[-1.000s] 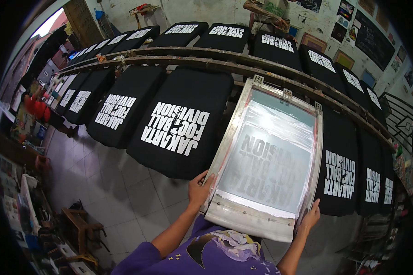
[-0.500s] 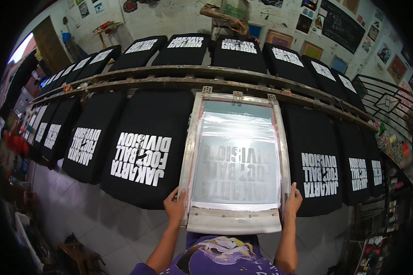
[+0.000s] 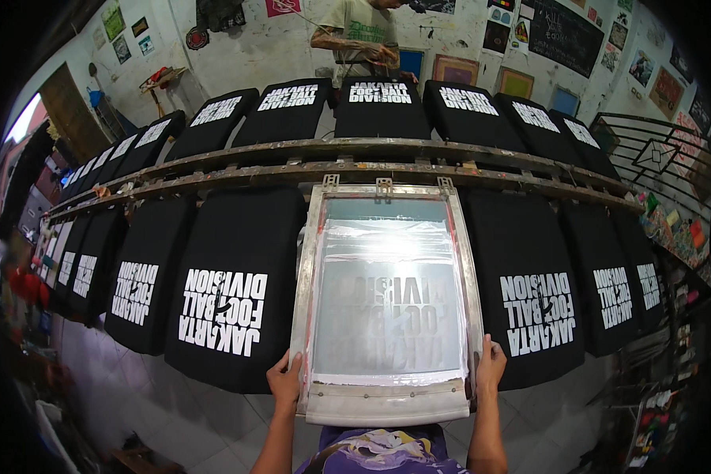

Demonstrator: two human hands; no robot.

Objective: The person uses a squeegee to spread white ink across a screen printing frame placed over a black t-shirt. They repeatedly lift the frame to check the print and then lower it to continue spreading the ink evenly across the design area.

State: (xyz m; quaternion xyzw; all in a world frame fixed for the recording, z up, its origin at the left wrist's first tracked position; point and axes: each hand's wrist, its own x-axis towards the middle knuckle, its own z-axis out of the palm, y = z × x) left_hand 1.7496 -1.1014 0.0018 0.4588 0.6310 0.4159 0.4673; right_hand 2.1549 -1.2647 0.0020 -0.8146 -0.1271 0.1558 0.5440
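Note:
A screen-printing frame (image 3: pixel 387 404) lies in front of me, its pale mesh (image 3: pixel 391 316) showing a block-letter design with a bright glare across the upper part. My left hand (image 3: pixel 284 381) grips the lower left side rail, thumb on top. My right hand (image 3: pixel 490 365) holds the lower right rail in the same way; the fingertips of both hands are partly hidden by the rails. Metal hinge clamps (image 3: pixel 384 188) join the frame's far end to a long rail. Black shirts with white block lettering lie on boards to the left (image 3: pixel 241 237) and right (image 3: pixel 521 245) of it.
Two long stained rails (image 3: pixel 237 154) run across between rows of boards. On the far side more printed black shirts (image 3: pixel 383 118) form a row, and a co-worker (image 3: pixel 363 39) stands behind them. A metal railing (image 3: pixel 656 154) is at the right; tiled floor (image 3: pixel 182 403) shows below.
My view has tilted up and turned slightly right, so everything sits lower and further left. Both hands stay on the frame rails. More of the co-worker shows.

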